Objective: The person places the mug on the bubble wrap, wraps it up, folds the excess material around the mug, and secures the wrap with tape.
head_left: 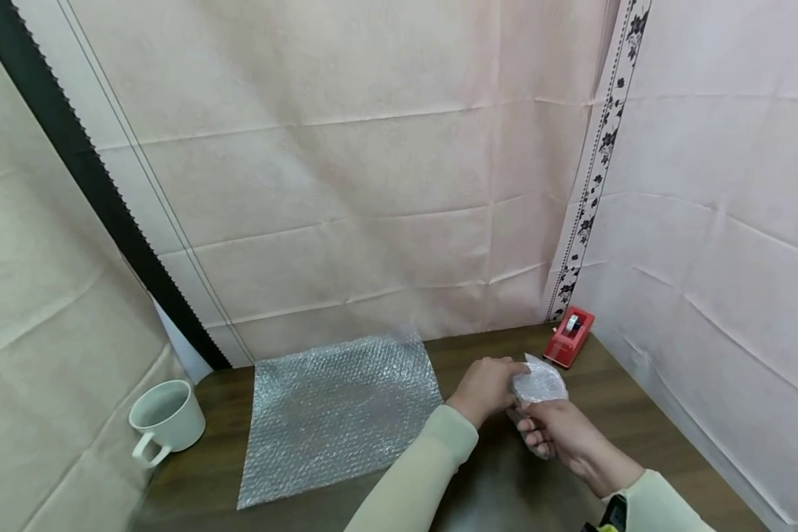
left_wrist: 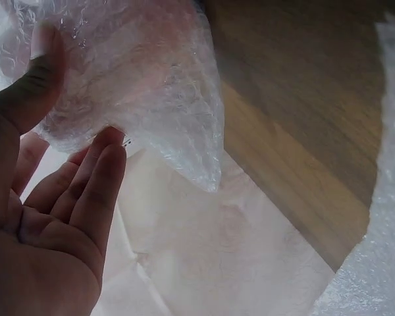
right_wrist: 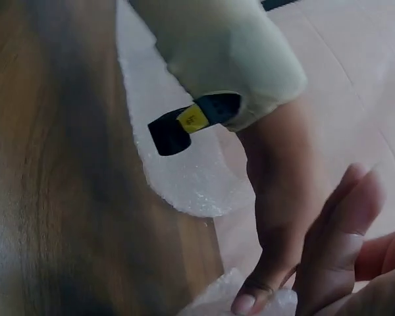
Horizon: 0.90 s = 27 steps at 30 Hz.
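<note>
Both hands are on a bundle of clear bubble wrap [head_left: 540, 381] over the right side of the table. My left hand [head_left: 488, 386] grips its left side; in the left wrist view the thumb presses on the wrap [left_wrist: 151, 79] and fingers lie underneath. A pinkish tint shows through the layers, but what is inside is obscured. From the near right, my right hand [head_left: 565, 436] holds the bundle's lower edge, fingers curled beneath it. A pointed loose corner of wrap hangs down in the left wrist view. Only part of the right hand [right_wrist: 345, 270] shows in its own wrist view.
A flat sheet of bubble wrap [head_left: 339, 421] covers the middle left of the wooden table [head_left: 219, 421]. At the left edge stands a white mug [head_left: 173, 421]. A red tape dispenser [head_left: 569, 337] is at the back right corner. Cloth curtains [head_left: 386, 185] enclose the table.
</note>
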Motion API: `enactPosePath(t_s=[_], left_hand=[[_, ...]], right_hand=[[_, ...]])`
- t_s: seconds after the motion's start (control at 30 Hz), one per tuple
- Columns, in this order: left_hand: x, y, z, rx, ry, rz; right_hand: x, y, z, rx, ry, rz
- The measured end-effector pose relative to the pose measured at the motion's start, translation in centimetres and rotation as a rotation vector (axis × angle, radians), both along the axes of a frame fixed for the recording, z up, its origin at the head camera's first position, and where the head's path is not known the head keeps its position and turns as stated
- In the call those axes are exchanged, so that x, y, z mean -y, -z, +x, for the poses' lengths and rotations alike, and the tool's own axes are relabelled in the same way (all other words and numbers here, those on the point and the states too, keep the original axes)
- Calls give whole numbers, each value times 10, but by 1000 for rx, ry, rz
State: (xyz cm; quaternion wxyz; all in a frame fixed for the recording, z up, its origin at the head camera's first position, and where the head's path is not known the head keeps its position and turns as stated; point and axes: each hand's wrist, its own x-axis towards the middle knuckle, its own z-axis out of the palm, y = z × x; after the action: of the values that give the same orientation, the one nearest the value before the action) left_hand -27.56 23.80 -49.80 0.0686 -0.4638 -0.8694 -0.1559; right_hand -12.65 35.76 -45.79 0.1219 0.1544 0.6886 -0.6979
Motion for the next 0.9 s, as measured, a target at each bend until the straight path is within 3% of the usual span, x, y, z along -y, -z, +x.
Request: enactPosePath(t_s=[0.37,0.5,0.63,0.73,0.9], left_hand=[[0,2,5,-16,-4,0],[-3,0,2,-36,-10,2],[-2,-3,0,-7,-16,-15],[-1,-4,-3,48,3,-41],[14,-17,-14,300,135,-74]], right_hand=[[30,9,2,-54,207,-24],[43,21,1,-92,365,0],[60,41,2,-150,561,10],[67,55,4,-180,658,37],[67,68,6,-180,688,109]])
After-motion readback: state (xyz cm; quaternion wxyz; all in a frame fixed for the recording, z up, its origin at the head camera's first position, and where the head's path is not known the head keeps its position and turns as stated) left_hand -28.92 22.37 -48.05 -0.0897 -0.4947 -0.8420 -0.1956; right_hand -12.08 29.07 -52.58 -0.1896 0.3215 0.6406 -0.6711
